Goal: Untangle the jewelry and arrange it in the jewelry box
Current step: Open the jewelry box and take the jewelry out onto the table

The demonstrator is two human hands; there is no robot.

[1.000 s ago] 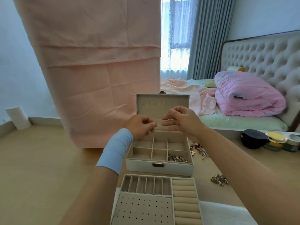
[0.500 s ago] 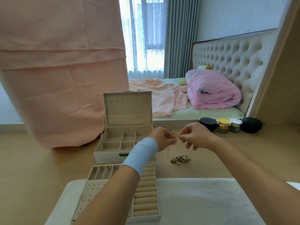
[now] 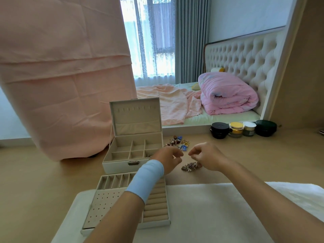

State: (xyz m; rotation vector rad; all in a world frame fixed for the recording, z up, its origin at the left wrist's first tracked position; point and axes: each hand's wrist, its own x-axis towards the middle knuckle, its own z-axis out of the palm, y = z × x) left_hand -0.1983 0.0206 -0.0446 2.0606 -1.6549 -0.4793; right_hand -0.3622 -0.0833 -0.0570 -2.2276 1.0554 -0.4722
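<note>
A pale wooden worktop (image 3: 43, 176) fills the foreground, with a white fluffy mat (image 3: 219, 216) laid along its near edge. The cream jewelry box (image 3: 121, 163) stands on the bare wood left of centre, its lid upright and its divided base exposed; a little metal shows in the front right compartment, too small to tell what it is. The box's lift-out tray (image 3: 108, 202), with slots, a dotted panel and ring rolls, lies in front of the box, partly on the mat. Just right of the box sits a colourful tangle of jewelry (image 3: 178, 142), and nearer the viewer a silvery jewelry cluster (image 3: 191, 166) lies on the wood. Above that cluster the left grip (image 3: 168, 158), with a light blue wristband (image 3: 145, 179) at the wrist, and the right grip (image 3: 206, 156) hang close together, fingers curled and thumb tips drawn toward forefingers; I cannot tell whether either pinches a fine chain or nothing at all. Four round jars (image 3: 235, 128) line the back of the worktop at right. A large pink cloth (image 3: 66, 85) is draped over something at left. Beyond lies a bed with a rolled pink quilt (image 3: 228, 95), a rumpled peach sheet (image 3: 171, 102) and a cream tufted headboard (image 3: 245, 58), with a bright window (image 3: 149, 41) and grey curtains (image 3: 191, 39) behind.
</note>
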